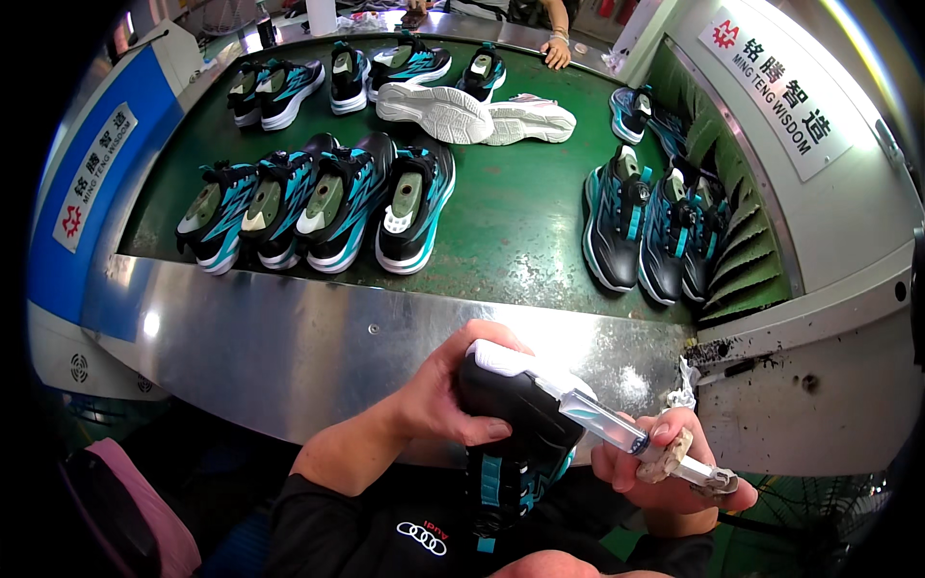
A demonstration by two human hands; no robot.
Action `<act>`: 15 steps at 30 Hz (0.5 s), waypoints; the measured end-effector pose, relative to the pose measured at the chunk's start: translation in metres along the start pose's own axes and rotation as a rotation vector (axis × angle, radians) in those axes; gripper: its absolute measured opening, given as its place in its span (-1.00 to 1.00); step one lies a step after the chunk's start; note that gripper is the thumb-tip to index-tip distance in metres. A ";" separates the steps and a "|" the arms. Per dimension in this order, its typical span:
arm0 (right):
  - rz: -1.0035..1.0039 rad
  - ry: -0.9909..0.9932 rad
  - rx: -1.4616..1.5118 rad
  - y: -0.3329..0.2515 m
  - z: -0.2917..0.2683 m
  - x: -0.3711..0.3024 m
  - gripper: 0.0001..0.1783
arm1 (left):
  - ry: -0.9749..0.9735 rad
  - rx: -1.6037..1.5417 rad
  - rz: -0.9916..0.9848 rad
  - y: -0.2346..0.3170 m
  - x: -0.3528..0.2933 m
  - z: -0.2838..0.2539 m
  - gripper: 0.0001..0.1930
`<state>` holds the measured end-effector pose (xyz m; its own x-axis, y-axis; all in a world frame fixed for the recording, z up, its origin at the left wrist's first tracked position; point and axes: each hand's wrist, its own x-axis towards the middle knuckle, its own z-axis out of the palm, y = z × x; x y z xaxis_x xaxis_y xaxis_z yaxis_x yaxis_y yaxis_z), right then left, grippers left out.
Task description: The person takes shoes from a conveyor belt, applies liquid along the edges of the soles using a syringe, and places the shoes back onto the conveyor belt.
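Note:
My left hand (453, 385) grips a black and teal sneaker (511, 424) by its heel, sole turned away from me, low in the view against my lap. My right hand (665, 467) holds a clear syringe-like glue applicator (617, 429) with a crusted tip, lying across the shoe's side near the white sole edge.
A green conveyor belt (511, 207) behind a metal ledge (318, 337) carries several black and teal sneakers (328, 202), more sneakers at the right (646, 226), and two white soles (438, 108) upturned. Another person's hand (556, 53) rests at the far end. A grey machine housing (819, 366) stands right.

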<state>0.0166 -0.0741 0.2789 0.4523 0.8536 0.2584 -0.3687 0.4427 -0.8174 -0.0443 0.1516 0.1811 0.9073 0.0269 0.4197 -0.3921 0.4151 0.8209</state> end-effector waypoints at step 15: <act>-0.107 -0.049 0.040 0.011 -0.015 -0.013 0.10 | 0.159 -0.039 -0.083 0.001 0.001 -0.004 -0.29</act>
<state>0.0186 -0.0845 0.2586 0.4510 0.8129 0.3687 -0.3533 0.5419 -0.7626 -0.0433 0.1552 0.1807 0.9500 0.1331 0.2824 -0.3117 0.4564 0.8334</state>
